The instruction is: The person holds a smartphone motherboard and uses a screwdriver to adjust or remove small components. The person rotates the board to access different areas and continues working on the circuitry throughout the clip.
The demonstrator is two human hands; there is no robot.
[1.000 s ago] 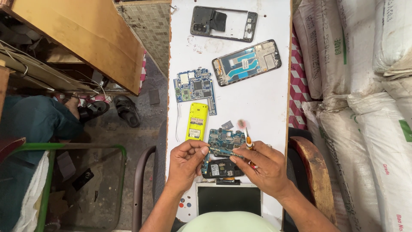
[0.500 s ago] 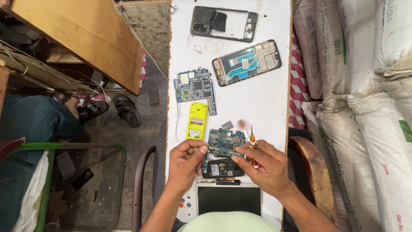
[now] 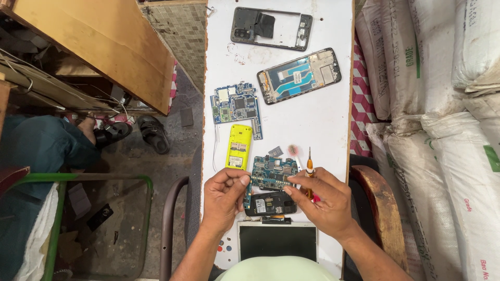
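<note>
White tabletop carries our work: two stripped phone frames, a yellow handset, a loose blue board. Our left hand and right hand pinch the green circuit board at its ends, steadying it; right fingers also grip a screwdriver.

A green circuit board covered in tiny parts is held flat between two hands, just above a small black phone piece lying on the white table
</note>
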